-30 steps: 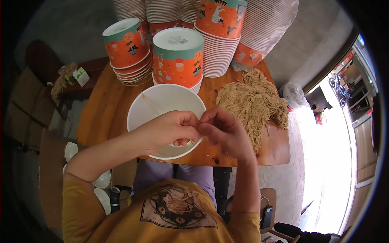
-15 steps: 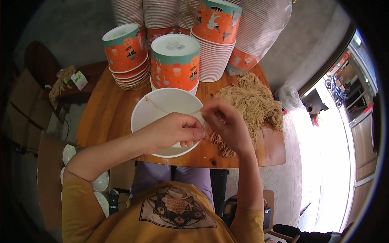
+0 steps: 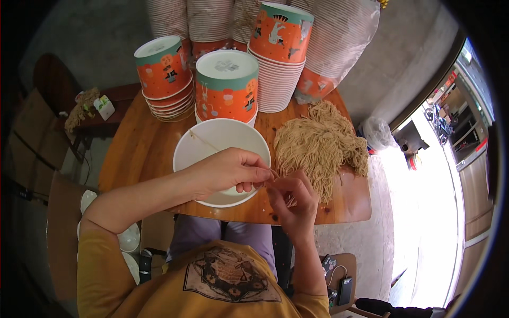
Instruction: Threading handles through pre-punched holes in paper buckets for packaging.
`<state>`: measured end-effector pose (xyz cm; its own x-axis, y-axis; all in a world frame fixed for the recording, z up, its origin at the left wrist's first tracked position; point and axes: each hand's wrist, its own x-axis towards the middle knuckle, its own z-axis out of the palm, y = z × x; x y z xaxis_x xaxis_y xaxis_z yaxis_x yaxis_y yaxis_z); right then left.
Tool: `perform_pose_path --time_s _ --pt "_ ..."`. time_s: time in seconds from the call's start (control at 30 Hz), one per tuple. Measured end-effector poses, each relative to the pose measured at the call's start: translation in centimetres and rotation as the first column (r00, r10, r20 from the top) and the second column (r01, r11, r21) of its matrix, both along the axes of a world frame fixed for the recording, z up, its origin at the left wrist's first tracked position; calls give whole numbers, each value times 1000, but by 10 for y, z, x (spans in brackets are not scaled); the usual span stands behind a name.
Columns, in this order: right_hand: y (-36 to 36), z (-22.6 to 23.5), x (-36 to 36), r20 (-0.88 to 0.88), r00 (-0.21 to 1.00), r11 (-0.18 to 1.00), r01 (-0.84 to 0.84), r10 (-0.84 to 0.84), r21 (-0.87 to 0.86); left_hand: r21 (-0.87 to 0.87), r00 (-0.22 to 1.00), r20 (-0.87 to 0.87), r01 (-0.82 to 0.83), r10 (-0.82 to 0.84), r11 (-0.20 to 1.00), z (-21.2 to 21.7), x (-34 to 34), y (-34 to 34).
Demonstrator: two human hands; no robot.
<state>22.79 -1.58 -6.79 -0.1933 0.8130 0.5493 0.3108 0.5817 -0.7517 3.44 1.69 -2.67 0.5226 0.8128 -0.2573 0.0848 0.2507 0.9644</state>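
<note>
My left hand [image 3: 233, 170] is closed in a pinch on a thin tan string, above the near part of a white paper bucket [image 3: 186, 155] that stands with its mouth up. One length of the string [image 3: 205, 141] runs from behind that hand to the bucket's far rim. My right hand [image 3: 295, 202] meets the left fingertips just right of the bucket, its thumb and forefinger closed on the string end. More loose strands show under its curled fingers. Beside it lies a heap of tan strings [image 3: 313, 146]. The exact twist of string between the fingertips is too small to make out.
Behind the bucket, upturned orange and green paper buckets [image 3: 227, 90] stand in stacks, with a shorter stack [image 3: 163, 71] at left and a taller one [image 3: 278, 58] at right. Plastic-wrapped stacks [image 3: 339, 45] rise farther back. The wooden table's [image 3: 132, 153] front edge is close to my lap.
My right hand has come down and toward me from above the bucket's right rim, to below the left fingertips. The left hand has stayed nearly in place, still pinching the string.
</note>
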Motion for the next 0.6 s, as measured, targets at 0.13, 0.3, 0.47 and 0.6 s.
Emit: perform_pose_path --time_s 0.13,0.3,0.47,0.6 --pt "-8 -5 -9 -119 993 1000 -26 25 -8 -207 994 110 30 -7 978 -2 -2 3" --pt "-10 -9 -15 -6 999 997 38 -38 62 -364 987 157 80 -23 928 -2 -3 7" --pt "-10 -3 -7 63 995 997 72 -72 12 -360 960 278 137 -34 923 -2 -6 5" --pt "-11 0 -1 5 1000 996 -20 20 -88 -394 951 309 121 8 911 -7 -9 0"
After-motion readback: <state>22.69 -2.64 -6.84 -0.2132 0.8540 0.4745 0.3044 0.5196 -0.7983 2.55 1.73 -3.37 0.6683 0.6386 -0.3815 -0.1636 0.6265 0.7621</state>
